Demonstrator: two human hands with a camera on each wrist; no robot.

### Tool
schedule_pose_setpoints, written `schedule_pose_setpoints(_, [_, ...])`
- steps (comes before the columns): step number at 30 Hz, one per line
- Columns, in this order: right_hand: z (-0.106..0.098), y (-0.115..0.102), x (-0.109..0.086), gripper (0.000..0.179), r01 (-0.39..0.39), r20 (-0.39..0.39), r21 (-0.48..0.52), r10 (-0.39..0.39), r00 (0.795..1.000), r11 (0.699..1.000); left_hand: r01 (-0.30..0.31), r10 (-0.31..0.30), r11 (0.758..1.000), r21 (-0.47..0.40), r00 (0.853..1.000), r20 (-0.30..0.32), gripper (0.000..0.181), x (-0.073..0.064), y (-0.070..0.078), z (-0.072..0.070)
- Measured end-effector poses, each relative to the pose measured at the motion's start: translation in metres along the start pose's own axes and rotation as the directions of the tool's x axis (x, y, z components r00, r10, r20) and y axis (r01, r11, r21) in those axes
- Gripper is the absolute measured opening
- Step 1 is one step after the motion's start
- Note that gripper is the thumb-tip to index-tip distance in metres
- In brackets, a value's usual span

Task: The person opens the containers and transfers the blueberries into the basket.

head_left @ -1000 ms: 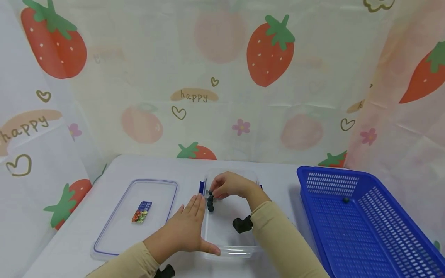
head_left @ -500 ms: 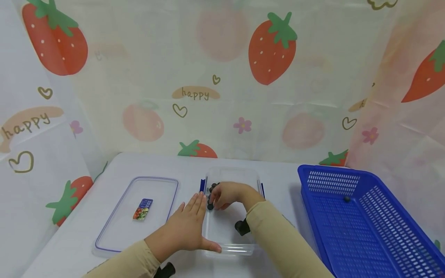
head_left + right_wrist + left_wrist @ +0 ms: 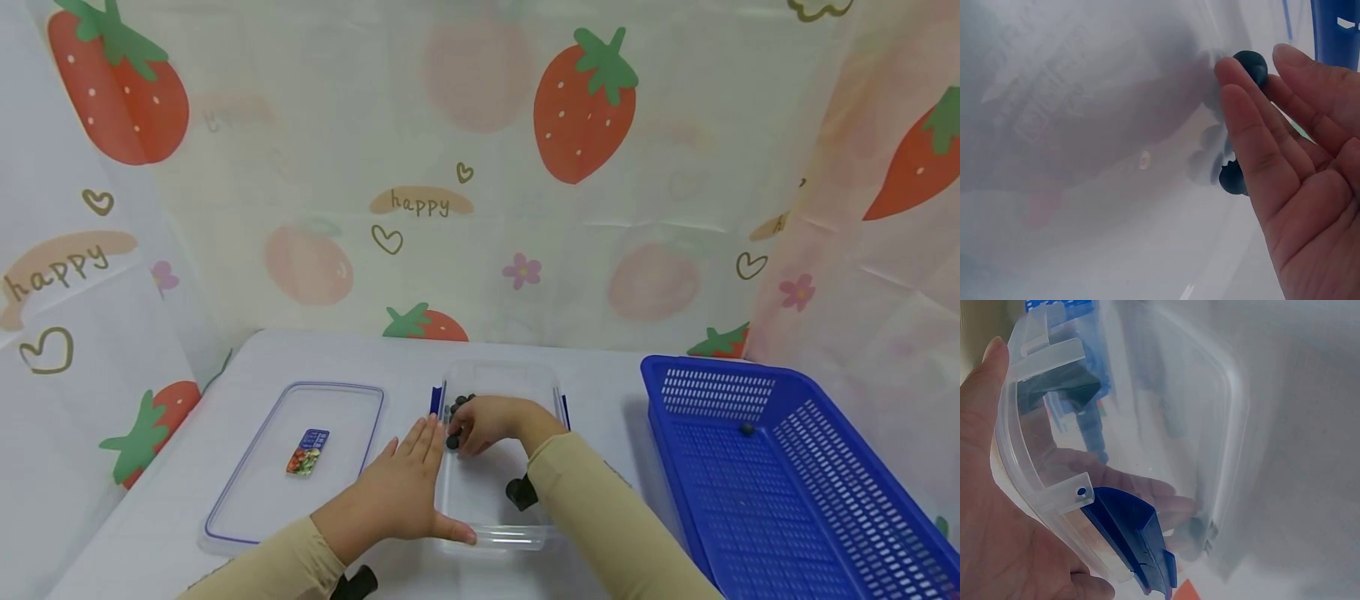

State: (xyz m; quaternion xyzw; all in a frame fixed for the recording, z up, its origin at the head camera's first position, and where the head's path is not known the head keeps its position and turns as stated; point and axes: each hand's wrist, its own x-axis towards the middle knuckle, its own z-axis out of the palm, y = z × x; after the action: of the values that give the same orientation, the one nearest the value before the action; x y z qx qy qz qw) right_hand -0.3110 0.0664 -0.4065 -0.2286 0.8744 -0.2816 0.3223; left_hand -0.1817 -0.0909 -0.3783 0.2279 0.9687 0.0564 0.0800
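Observation:
A clear plastic box [image 3: 510, 537] with blue side latches stands mid-table. My left hand [image 3: 401, 492] lies along its left wall, fingers straight and thumb spread to the near rim. The left wrist view has that palm beside the rim and a blue latch [image 3: 1132, 534] hanging out. Inside the box, my right hand [image 3: 498, 421] reaches down to a row of blueberries [image 3: 453, 442] along the left wall, partly hidden by its fingers. In the right wrist view, one blueberry [image 3: 1252, 67] sits at the fingertips, the thumb apart from it; another blueberry [image 3: 1232, 178] shows below the fingers.
Left of the box lies its clear lid [image 3: 247, 492] with a purple-blue edge and a small printed label [image 3: 307, 452]. A large blue basket [image 3: 716, 379] stands on the right, one blueberry [image 3: 747, 429] in it. A printed cloth hangs behind the white table.
My right hand has moved from the far end of the blueberry row toward the near end, uncovering the far berries. The nearest berry has shifted slightly away. The left hand stays put.

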Motion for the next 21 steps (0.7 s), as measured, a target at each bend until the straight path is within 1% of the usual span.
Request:
schedule_pose_setpoints(3, [0.0002,0.0005,0.0007,0.029,0.0,-0.002,0.003,0.0,1.0,1.0,-0.001,0.001,1.0,0.004,1.0,-0.002,0.13,-0.0001,0.0002,-0.0006])
schedule_pose_setpoints(10, [0.0,0.003,0.0048,0.03,0.02,-0.015,0.072,-0.019,1.0,0.997,0.0,0.0,1.0,0.008,1.0,-0.004,0.13,0.0001,-0.0001,-0.0002])
schedule_pose_setpoints(13, [0.0003,0.0033,0.0055,0.03,0.014,-0.023,0.087,-0.012,1.0,0.996,-0.001,0.001,1.0,0.014,1.0,-0.008,0.13,0.0006,-0.0008,0.0007])
schedule_pose_setpoints(16, [0.0005,0.0031,0.0052,0.03,-0.005,-0.023,0.075,0.007,1.0,0.997,-0.003,0.003,1.0,0.017,1.0,-0.01,0.131,0.001,-0.0013,0.0014])
schedule_pose_setpoints(21, [0.0004,0.002,0.0051,0.028,-0.016,-0.034,0.002,0.016,0.999,1.0,-0.001,0.001,1.0,0.008,1.0,-0.008,0.132,0.0009,-0.0008,0.0017])
